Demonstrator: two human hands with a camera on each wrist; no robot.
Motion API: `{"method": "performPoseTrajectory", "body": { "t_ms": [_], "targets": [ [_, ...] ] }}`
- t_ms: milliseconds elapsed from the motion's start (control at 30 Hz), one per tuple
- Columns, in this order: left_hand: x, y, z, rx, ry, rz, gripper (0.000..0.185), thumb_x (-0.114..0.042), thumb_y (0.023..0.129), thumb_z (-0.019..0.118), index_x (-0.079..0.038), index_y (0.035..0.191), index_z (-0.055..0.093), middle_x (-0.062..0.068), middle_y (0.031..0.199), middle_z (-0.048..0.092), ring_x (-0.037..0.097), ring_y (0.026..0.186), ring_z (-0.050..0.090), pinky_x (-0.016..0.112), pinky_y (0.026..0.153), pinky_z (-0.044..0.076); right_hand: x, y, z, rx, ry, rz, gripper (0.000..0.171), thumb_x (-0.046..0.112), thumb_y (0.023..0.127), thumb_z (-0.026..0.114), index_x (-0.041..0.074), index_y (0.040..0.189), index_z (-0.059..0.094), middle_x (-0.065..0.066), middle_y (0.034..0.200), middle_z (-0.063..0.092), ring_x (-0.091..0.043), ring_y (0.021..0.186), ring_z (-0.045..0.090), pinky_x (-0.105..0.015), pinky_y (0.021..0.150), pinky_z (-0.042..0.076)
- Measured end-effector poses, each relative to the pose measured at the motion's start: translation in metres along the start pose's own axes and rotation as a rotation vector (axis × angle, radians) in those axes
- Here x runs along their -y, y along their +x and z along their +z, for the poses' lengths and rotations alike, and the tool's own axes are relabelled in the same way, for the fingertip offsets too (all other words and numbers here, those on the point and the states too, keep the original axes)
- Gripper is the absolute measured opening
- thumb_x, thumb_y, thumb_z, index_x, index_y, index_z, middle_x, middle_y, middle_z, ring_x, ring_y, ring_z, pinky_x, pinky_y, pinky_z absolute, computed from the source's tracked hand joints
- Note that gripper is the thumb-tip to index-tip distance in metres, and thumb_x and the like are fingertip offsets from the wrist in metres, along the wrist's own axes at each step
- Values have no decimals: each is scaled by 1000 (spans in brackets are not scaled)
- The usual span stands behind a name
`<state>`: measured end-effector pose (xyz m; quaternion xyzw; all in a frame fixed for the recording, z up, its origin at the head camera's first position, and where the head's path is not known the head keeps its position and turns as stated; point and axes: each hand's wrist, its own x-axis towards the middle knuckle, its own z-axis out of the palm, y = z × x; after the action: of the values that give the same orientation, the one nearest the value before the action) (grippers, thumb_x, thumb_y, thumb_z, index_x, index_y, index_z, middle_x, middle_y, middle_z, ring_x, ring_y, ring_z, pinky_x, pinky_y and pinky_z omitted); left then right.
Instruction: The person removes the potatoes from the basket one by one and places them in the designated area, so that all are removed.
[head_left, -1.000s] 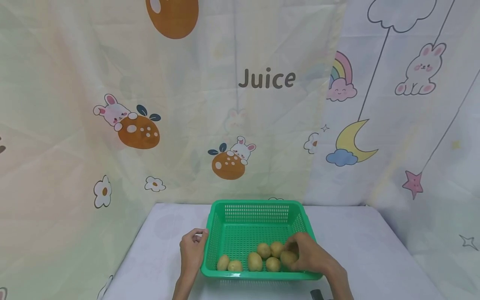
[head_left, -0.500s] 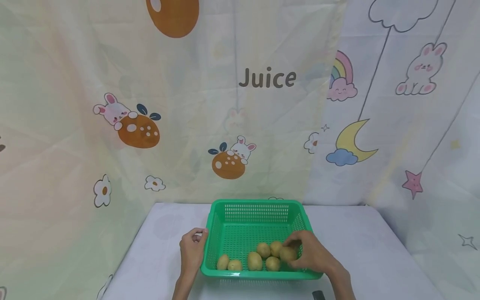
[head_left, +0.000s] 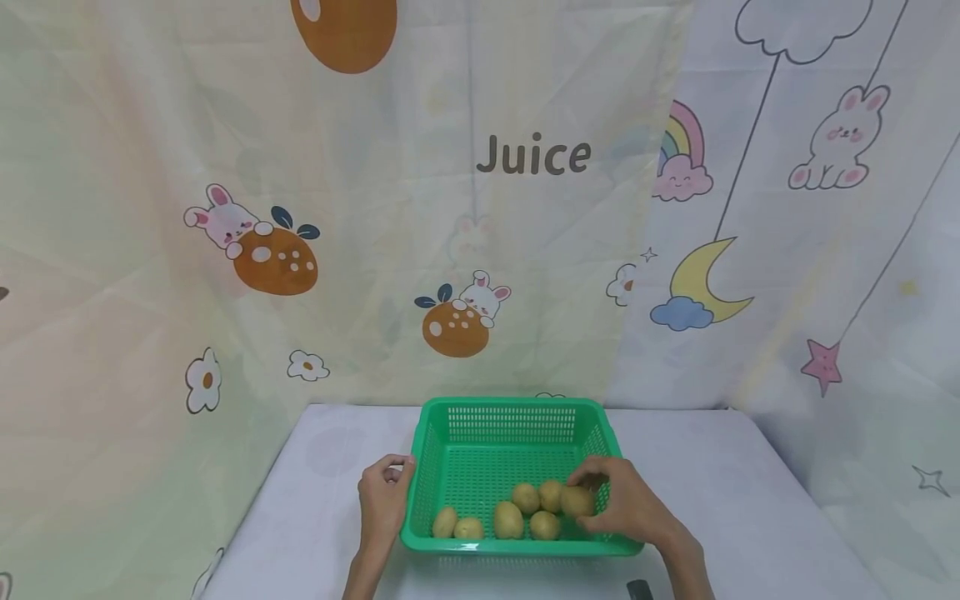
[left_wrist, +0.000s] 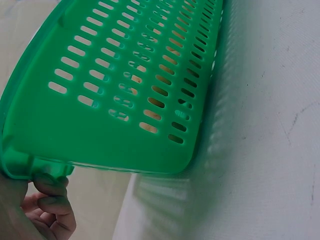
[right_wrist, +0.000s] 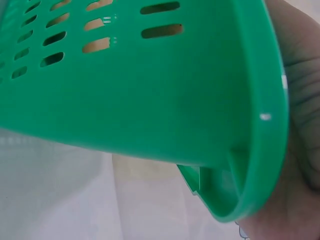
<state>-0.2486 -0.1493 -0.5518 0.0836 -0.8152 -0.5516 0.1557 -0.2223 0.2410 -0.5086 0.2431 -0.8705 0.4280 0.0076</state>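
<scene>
A green plastic basket (head_left: 517, 547) with slotted walls stands on the table, with several potatoes (head_left: 508, 521) lying along its near side. My left hand (head_left: 384, 505) grips the rim at the basket's left side; in the left wrist view its curled fingers (left_wrist: 56, 202) show under the rim's corner. Reaching over the right side, my right hand (head_left: 624, 505) holds one potato (head_left: 578, 502) between thumb and fingers, beside the others at the near right. In the right wrist view the basket wall (right_wrist: 150, 100) hides the fingertips, and only part of the hand (right_wrist: 302, 100) shows behind the rim.
A white cloth covers the table (head_left: 720, 475). Printed curtains (head_left: 360, 208) hang behind it and at both sides. A small dark object (head_left: 639, 590) shows at the bottom edge, by the right forearm.
My right hand has shifted slightly away from the basket's near edge, bringing the held potato with it. The left hand stays on the rim, and the other potatoes have hardly moved.
</scene>
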Motion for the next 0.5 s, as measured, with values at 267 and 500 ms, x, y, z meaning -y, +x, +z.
{"method": "performPoseTrajectory", "body": {
  "t_ms": [267,500],
  "targets": [
    [0,1,0,5,-2,0,26,-20,108,70,4,111,79,5,67,72,14,55,62,24,51,52,2,-3,-6,-33,37,-64,38,9,76,94,16,109,79,2,106,78,-10,91,71,-32,84,62],
    [1,0,0,2,2,-4,26,-20,108,70,4,112,79,5,68,72,14,56,62,24,51,52,2,-5,-8,-52,57,-83,38,8,76,94,17,110,79,3,106,78,-11,92,72,-32,85,62]
  ]
}}
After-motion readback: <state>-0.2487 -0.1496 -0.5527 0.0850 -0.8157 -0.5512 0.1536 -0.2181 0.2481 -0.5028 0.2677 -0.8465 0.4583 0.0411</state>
